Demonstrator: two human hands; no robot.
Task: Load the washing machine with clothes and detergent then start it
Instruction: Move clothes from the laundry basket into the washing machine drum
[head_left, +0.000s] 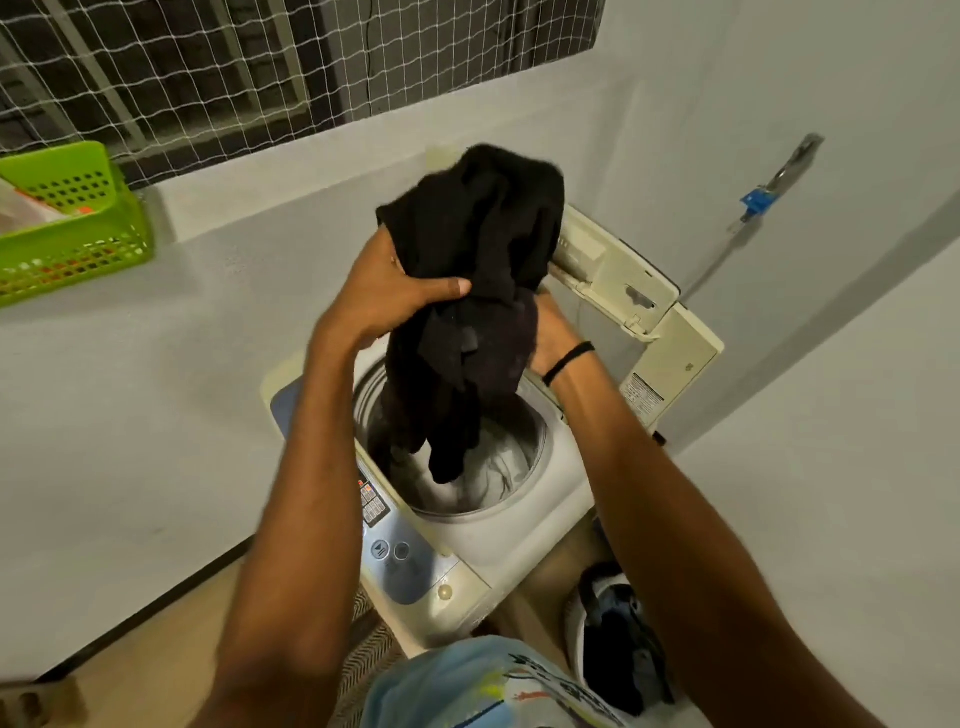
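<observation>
Home laundry corner here, top-loading washing machine (470, 543) mid-scene with lid (618, 283) raised, tap (792, 161) on the right wall (841, 374), netted window (208, 67) far left, green plastic basket (70, 228) beneath it, tub of clothes (615, 644) near right.

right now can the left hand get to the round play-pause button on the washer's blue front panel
Probably not yet: the left hand grips the black cloth garment; the round play-pause button lies uncovered.
</observation>
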